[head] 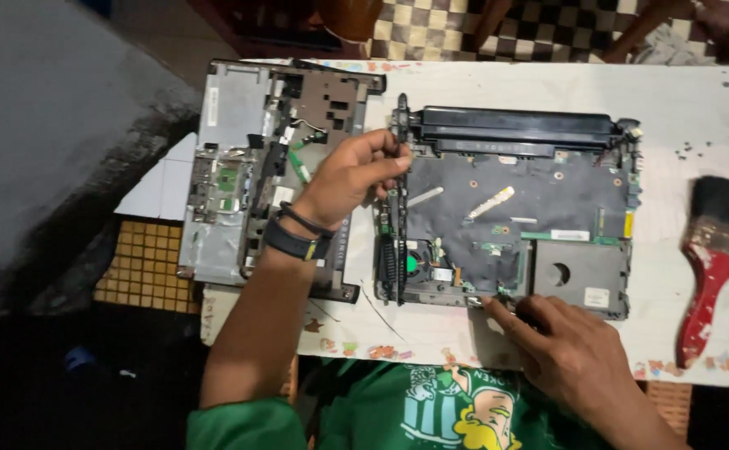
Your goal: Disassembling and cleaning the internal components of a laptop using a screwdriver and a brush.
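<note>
Single head cam, steep look down, close range.
I see only one view: it sits above my chest, faces down and forward over the table (698, 100), near enough that the laptop (514, 212) fills the middle; floor shows at left and along the top edge. No second view to overlap.

Centre: opened laptop base (514, 225) fills the tabletop (681, 100) middle.
Left: removed casing panel (248, 167) blocks that edge.
Right: red-handled brush (714, 258) lies well apart; bare strip between it and the base.
Top right: open tabletop, small screws (685, 152) scattered.
</note>
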